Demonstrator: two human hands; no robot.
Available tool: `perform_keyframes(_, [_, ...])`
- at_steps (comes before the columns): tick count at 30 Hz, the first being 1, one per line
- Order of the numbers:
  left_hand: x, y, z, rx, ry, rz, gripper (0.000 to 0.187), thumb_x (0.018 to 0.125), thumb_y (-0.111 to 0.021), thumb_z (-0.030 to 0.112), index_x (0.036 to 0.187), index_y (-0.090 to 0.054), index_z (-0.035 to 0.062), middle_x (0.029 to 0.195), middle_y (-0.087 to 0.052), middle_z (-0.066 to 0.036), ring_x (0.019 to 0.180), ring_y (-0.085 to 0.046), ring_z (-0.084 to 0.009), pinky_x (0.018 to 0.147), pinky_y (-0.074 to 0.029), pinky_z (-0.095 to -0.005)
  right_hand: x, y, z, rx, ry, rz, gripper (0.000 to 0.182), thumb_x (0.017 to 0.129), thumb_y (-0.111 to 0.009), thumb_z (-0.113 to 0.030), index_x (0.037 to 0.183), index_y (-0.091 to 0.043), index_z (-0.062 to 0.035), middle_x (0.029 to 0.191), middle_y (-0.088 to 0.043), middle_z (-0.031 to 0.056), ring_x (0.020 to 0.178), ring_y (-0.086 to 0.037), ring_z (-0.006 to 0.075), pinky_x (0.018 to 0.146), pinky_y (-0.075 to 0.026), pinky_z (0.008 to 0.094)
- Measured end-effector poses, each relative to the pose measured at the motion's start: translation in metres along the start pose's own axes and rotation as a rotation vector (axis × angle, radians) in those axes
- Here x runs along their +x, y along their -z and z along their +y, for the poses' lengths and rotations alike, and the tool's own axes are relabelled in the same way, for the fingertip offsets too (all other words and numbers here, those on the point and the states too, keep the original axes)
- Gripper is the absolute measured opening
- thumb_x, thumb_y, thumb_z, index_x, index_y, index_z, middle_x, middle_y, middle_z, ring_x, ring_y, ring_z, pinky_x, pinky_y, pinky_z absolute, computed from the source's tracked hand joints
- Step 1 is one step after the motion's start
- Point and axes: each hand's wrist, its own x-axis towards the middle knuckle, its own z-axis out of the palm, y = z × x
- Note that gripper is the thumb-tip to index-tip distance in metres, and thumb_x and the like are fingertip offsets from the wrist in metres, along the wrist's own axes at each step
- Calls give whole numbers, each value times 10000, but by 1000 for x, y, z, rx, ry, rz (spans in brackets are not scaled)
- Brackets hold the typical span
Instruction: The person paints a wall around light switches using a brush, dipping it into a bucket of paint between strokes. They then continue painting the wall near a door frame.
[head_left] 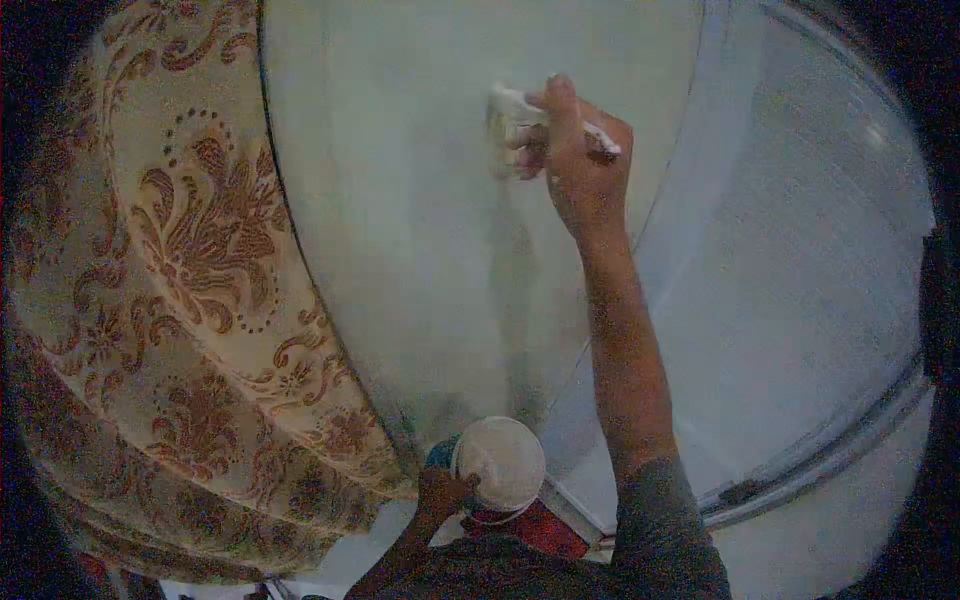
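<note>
My right hand (575, 150) is raised against the pale wall (420, 180), its fingers closed round a white-smeared paintbrush (515, 105). The brush's wide end points left at the wall, and a white handle end sticks out behind the hand. Low in the view, my left hand (445, 492) grips a small round white bucket (512, 465) at its left rim. Something whitish is inside the bucket; the dim picture does not show what. A teal object (441, 452) shows behind that hand, mostly hidden.
A patterned brown and cream curtain (215, 230) hangs along the left. To the right is a greyish panel (800, 260) with a dark-lined frame (800, 465) along its lower edge. Something red (548, 528) lies below the bucket.
</note>
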Motion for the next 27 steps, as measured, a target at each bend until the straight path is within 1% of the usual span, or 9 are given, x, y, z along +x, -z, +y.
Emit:
perform_keyframes(3, [1, -10, -9, 424, -201, 161, 803, 703, -661, 509, 1316, -366, 81, 1282, -449, -171, 1185, -412, -373, 998, -321, -482, 5, 10, -12, 175, -138, 27, 458, 917, -499, -366, 871, -644, 67, 631, -627, 148, 467, -576, 159, 418, -458, 261])
perform_keyframes(6, [5, -6, -9, 76, -33, -26, 803, 718, -635, 529, 1320, -356, 76, 1315, -414, -158, 1218, -370, -364, 1027, -276, -487, 18, 35, -12, 232, -130, 125, 468, 913, -504, -367, 873, -634, 81, 639, -629, 163, 475, -584, 166, 423, -464, 261])
perform_keyframes(10, [14, -20, -27, 109, -56, -17, 802, 729, -617, 535, 1323, -354, 64, 1335, -394, -150, 1229, -354, -367, 1041, -249, -491, 28, 40, 3, 139, -120, 200, 468, 912, -502, -368, 885, -620, 85, 643, -630, 166, 468, -583, 170, 417, -465, 265])
perform_keyframes(12, [12, -14, -15, 235, -380, 349, 663, 715, -603, 581, 972, -630, -29, 764, -636, -218, 768, -628, -361, 860, -444, -462, 26, 36, 10, 118, -114, 206, 467, 911, -504, -367, 886, -618, 85, 641, -628, 167, 468, -586, 173, 413, -464, 270])
perform_keyframes(16, [-10, 23, 66, 40, -270, 696, 716, 719, -599, 580, 1091, -578, -32, 854, -638, -226, 778, -630, -358, 798, -477, -463, 23, 15, 12, 109, -123, 89, 468, 908, -502, -370, 869, -621, 81, 623, -621, 154, 495, -612, 185, 409, -468, 273])
perform_keyframes(18, [-1, 13, 21, 184, 25, -89, 784, 728, -615, 511, 1319, -362, 62, 1291, -444, -175, 1164, -430, -387, 994, -327, -494, 17, 6, 4, 162, -117, 73, 469, 908, -501, -372, 858, -625, 78, 615, -619, 146, 505, -620, 187, 405, -467, 272])
perform_keyframes(22, [6, -7, -7, 179, -43, 0, 787, 712, -627, 512, 1311, -372, 71, 1259, -476, -182, 1089, -503, -376, 911, -419, -478, 14, 10, -14, 260, -137, 43, 456, 903, -511, -365, 832, -636, 67, 683, -640, 141, 509, -621, 189, 412, -467, 276])
perform_keyframes(24, [8, -7, -12, 233, -57, -80, 625, 714, -583, 598, 698, -652, -24, 679, -626, -226, 668, -622, -357, 698, -458, -494, 18, 15, -14, 251, -94, 76, 447, 902, -515, -359, 826, -640, 63, 709, -646, 142, 507, -617, 185, 424, -468, 275])
perform_keyframes(27, [12, -17, -22, 256, -64, -24, 629, 712, -584, 595, 785, -662, -25, 696, -629, -233, 688, -626, -363, 732, -459, -500, 20, 14, -7, 91, -46, 126, 399, 916, -493, -304, 831, -649, 53, 763, -651, 137, 515, -613, 179, 461, -470, 258])
